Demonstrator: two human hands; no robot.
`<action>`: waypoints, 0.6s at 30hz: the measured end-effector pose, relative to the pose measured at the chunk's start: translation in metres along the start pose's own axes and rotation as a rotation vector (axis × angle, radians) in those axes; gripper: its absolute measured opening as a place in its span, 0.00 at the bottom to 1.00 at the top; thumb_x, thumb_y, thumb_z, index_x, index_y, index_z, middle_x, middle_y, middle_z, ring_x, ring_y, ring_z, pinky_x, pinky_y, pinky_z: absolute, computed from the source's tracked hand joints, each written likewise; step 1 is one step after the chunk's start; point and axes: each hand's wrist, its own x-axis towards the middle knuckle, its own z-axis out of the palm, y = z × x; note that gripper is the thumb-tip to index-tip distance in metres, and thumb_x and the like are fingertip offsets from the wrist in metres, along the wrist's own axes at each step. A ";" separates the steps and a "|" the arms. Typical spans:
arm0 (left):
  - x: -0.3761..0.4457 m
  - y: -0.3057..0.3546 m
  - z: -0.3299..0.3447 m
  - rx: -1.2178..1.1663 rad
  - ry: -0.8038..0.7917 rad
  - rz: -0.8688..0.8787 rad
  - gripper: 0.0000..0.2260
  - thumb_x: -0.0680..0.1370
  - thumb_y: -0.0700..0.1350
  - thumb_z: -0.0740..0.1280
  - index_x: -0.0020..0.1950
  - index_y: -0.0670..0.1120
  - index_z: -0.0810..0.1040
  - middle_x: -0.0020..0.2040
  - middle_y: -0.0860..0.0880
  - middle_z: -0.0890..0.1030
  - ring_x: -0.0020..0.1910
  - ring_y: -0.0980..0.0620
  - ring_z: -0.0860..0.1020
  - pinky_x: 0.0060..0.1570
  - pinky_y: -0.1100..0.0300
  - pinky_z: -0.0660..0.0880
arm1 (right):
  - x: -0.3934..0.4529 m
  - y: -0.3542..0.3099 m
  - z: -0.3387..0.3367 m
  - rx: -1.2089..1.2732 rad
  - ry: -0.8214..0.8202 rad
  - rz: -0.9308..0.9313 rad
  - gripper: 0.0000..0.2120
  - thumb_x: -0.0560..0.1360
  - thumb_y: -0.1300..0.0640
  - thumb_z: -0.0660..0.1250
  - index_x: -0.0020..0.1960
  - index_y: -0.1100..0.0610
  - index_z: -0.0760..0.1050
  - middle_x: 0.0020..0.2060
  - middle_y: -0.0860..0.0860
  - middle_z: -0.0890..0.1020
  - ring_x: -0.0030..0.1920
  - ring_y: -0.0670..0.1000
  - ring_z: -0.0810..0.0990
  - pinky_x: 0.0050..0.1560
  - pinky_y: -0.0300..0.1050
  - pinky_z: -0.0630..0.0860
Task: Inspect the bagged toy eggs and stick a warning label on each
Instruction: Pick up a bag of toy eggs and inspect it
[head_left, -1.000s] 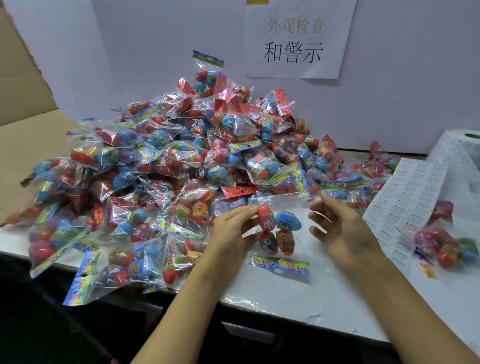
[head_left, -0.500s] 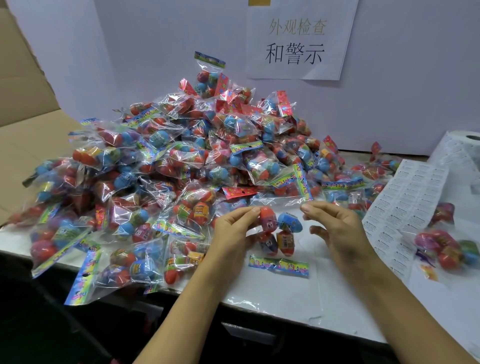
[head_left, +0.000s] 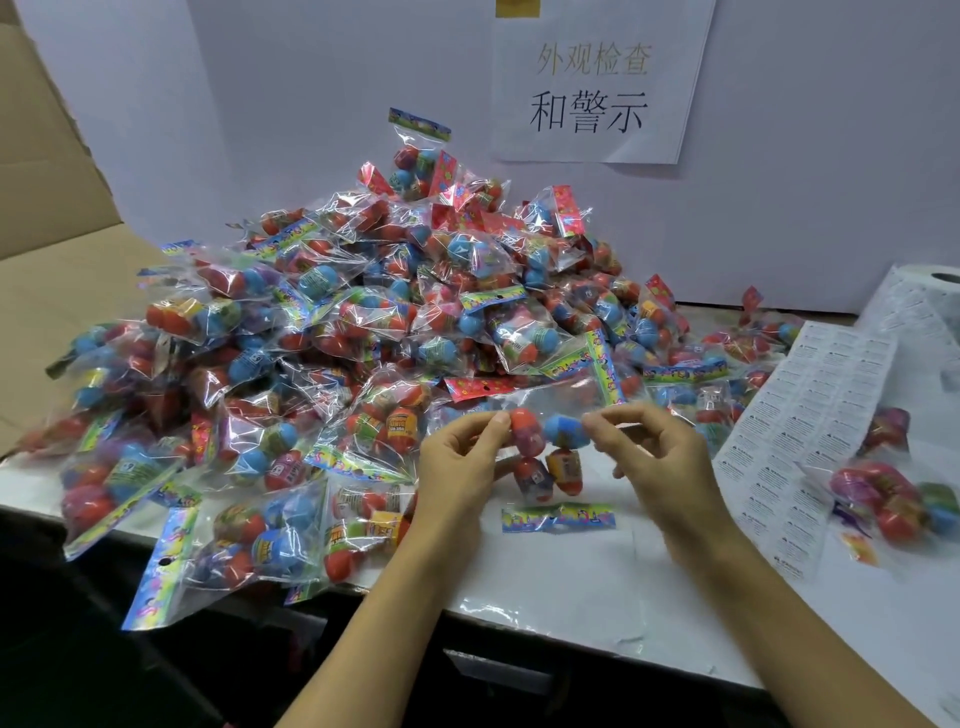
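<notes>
Bag of toy eggs held up between both hands, just in front of the pile.

We note the left hand (head_left: 457, 462) pinching the bag of toy eggs (head_left: 545, 457) at its left upper edge, fingers curled; the right hand (head_left: 654, 457) pinches the opposite edge beside the blue egg. The bag hangs between them, its printed header strip (head_left: 558, 519) low, at or just above the white tabletop (head_left: 597, 587); we cannot tell whether it touches. We judge it light, the clear film soft, crinkly and slippery, the eggs hard and loose inside, so the film edges or header give the surest hold. The unsorted pile (head_left: 363, 338) lies behind and left; the label sheet (head_left: 810, 415) lies near, right of the right hand, with a bag (head_left: 893, 499) beyond it.
</notes>
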 end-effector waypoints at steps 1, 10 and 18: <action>-0.001 0.001 0.001 -0.007 -0.032 0.018 0.09 0.81 0.41 0.69 0.45 0.45 0.88 0.46 0.42 0.87 0.49 0.45 0.86 0.44 0.56 0.82 | -0.001 0.000 0.002 -0.024 -0.063 -0.004 0.18 0.66 0.38 0.74 0.50 0.49 0.83 0.46 0.43 0.86 0.48 0.43 0.83 0.43 0.41 0.78; -0.004 0.001 0.002 -0.038 -0.179 0.129 0.08 0.77 0.45 0.70 0.42 0.46 0.88 0.44 0.42 0.87 0.40 0.48 0.84 0.40 0.59 0.79 | -0.003 0.003 0.008 0.160 -0.207 0.105 0.15 0.73 0.61 0.76 0.58 0.52 0.79 0.50 0.52 0.85 0.48 0.50 0.84 0.45 0.46 0.83; -0.002 0.001 0.002 0.109 -0.116 0.036 0.18 0.74 0.55 0.73 0.49 0.40 0.84 0.43 0.39 0.84 0.40 0.50 0.81 0.38 0.60 0.78 | 0.001 0.001 0.003 0.339 -0.315 0.287 0.23 0.67 0.55 0.78 0.60 0.57 0.79 0.54 0.62 0.84 0.49 0.63 0.85 0.56 0.67 0.78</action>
